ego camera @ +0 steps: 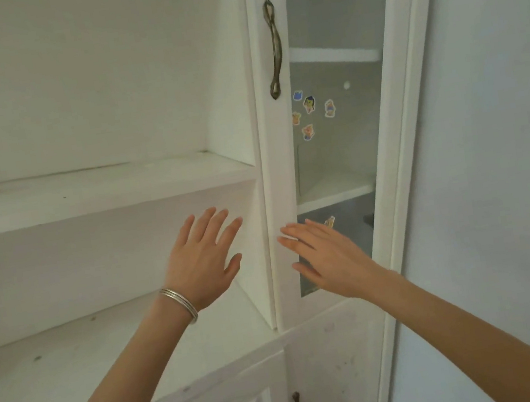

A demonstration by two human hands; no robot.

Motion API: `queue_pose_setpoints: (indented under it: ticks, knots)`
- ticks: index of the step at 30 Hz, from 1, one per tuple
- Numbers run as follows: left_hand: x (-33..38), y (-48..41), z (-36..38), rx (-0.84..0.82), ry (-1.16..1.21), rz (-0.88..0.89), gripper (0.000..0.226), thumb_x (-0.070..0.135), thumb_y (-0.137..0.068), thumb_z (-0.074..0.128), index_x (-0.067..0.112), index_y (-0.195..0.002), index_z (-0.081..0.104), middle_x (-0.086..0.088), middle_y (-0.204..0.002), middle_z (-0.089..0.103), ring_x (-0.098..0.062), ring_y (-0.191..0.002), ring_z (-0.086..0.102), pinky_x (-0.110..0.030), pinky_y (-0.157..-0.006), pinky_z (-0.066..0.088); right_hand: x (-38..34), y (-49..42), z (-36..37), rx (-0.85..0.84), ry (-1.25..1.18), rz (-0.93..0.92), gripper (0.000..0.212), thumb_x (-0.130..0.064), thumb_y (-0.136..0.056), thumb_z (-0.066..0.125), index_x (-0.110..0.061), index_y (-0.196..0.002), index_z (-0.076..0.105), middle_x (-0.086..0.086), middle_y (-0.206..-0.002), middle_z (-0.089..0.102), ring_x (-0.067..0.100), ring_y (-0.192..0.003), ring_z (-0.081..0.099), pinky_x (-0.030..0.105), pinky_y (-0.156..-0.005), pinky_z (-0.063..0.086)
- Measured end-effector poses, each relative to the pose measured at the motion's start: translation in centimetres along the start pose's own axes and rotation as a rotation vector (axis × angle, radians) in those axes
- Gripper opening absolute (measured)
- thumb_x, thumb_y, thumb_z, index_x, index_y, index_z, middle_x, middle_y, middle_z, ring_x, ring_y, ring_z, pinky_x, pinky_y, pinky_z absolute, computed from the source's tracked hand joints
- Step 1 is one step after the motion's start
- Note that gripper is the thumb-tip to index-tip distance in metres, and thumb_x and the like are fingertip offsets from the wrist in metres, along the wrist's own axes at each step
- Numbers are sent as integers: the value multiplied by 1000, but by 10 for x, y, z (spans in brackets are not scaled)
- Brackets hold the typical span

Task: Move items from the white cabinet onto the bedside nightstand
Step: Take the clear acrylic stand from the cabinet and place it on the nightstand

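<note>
Reaching up toward white cabinet (100,191), both palms forward. Left hand (202,262), fingers spread and holding nothing, silver bangle (179,303) on wrist, before open shelf bay. Right hand (328,256), splayed and bare, at three o'clock of left, over glass door (334,121) carrying stickers (309,104) and bronze handle (273,48). Nightstand out of view.

The white cabinet (100,191) filled the frame from nine to one o'clock, its open shelves bare and speckled with dark marks. At one o'clock its narrow glass door (334,142) stood shut, carrying a dark curved handle (273,48) and small cartoon stickers (309,104).
</note>
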State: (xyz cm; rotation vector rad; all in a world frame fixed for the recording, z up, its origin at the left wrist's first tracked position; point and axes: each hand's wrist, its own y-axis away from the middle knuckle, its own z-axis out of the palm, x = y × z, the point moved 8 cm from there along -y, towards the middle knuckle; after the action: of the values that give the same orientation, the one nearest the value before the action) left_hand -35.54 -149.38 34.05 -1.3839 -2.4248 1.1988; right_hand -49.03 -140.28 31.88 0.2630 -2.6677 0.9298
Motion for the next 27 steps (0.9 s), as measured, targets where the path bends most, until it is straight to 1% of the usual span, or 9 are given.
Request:
queue_pose_setpoints:
  ticks: [2, 6, 7, 9, 12, 16, 19, 23, 27]
  knots:
    - [-12, -23, 6, 9, -34, -14, 57, 40, -83, 37, 11, -127, 57, -15, -130, 55, -35, -123, 48, -52, -102, 35, 12, -25, 9, 27, 28, -34, 45, -23, -87, 61, -4, -127, 53, 12, -131, 54, 24, -123, 47, 40, -109, 26]
    - [-27, -62, 25, 10, -111, 5, 59, 31, -76, 65, 9, -129, 55, -14, -134, 52, -34, -127, 44, -52, -106, 30, 34, -68, 29, -6, 113, -73, 49, -31, -90, 37, -3, -127, 53, 14, -132, 54, 25, -125, 46, 42, -109, 30]
    - [-27, -69, 29, 8, -138, 19, 61, 31, -76, 64, 8, -131, 53, -13, -136, 50, -33, -129, 41, -53, -108, 25, 39, -76, 33, -6, 134, -82, 49, -31, -90, 36, -2, -126, 54, 15, -131, 54, 26, -125, 46, 43, -109, 31]
    - [-26, -78, 35, 6, -167, 19, 62, 37, -80, 47, 10, -136, 49, -9, -141, 46, -32, -132, 37, -54, -110, 17, 44, -88, 40, 4, 186, -131, 48, -30, -91, 36, -2, -125, 54, 14, -130, 55, 26, -126, 45, 45, -109, 30]
    - [-29, -85, 44, 1, -193, -28, 69, 42, -79, 34, 13, -140, 43, -6, -146, 40, -31, -133, 36, -55, -111, 14, 46, -91, 49, 67, 298, -244, 45, -30, -94, 39, -2, -124, 56, 13, -127, 57, 27, -128, 43, 49, -109, 28]
    - [-33, -84, 53, 83, -270, -10, 74, 41, -78, 37, 15, -146, 32, -4, -153, 29, -30, -135, 29, -54, -113, 10, 53, -89, 54, 202, 383, -383, 39, -26, -95, 43, 0, -120, 59, 15, -125, 58, 28, -127, 44, 55, -108, 27]
    - [-35, -84, 54, 136, -275, 13, 75, 38, -77, 44, 17, -148, 28, -3, -153, 28, -29, -135, 29, -52, -114, 9, 54, -87, 53, 284, 397, -456, 34, -21, -94, 47, 1, -113, 63, 15, -117, 62, 28, -122, 49, 55, -108, 27]
    - [-38, -84, 53, 168, -278, 26, 80, 33, -76, 55, 20, -149, 26, 0, -153, 29, -26, -134, 31, -47, -115, 11, 53, -89, 51, 298, 378, -475, 34, -23, -93, 45, 2, -104, 65, 14, -106, 64, 28, -115, 53, 55, -110, 23]
    - [-41, -84, 53, 169, -276, 44, 81, 32, -76, 56, 22, -149, 24, 3, -154, 26, -24, -134, 31, -44, -115, 12, 50, -91, 48, 294, 387, -467, 35, -26, -92, 46, 2, -99, 65, 15, -100, 64, 28, -108, 55, 53, -111, 20]
